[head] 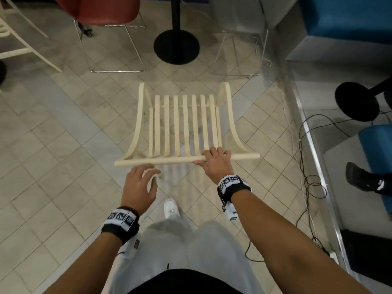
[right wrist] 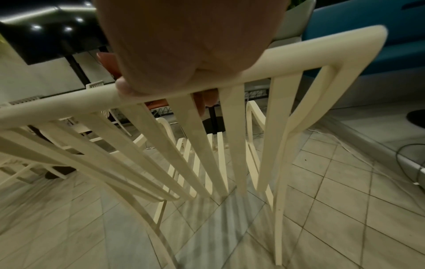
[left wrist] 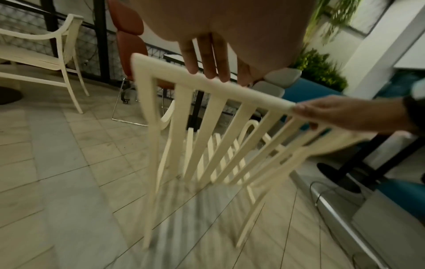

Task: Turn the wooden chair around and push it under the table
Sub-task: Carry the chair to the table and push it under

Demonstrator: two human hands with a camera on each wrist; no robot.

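The cream wooden chair point(head: 185, 124) stands on the tiled floor in front of me, its slatted back nearest and its seat pointing away toward the table's black pedestal base point(head: 176, 46). My right hand point(head: 214, 162) grips the top rail point(head: 161, 161) right of centre, fingers curled over it; the right wrist view shows the right hand point(right wrist: 179, 54) wrapped round the rail point(right wrist: 299, 47). My left hand point(head: 141, 183) hovers just behind the rail's left part with fingers point(left wrist: 207, 60) straight, at or barely off the rail point(left wrist: 253, 94). The glossy black tabletop point(right wrist: 46, 27) shows beyond.
A red chair point(head: 95, 9) and a grey chair point(head: 239, 15) on wire legs flank the pedestal. Another cream chair point(head: 19, 49) is at far left. Blue seats point(head: 347, 15), a raised metal-edged step point(head: 314, 145), loose cables point(head: 307, 166) and someone's shoe point(head: 360, 177) lie right.
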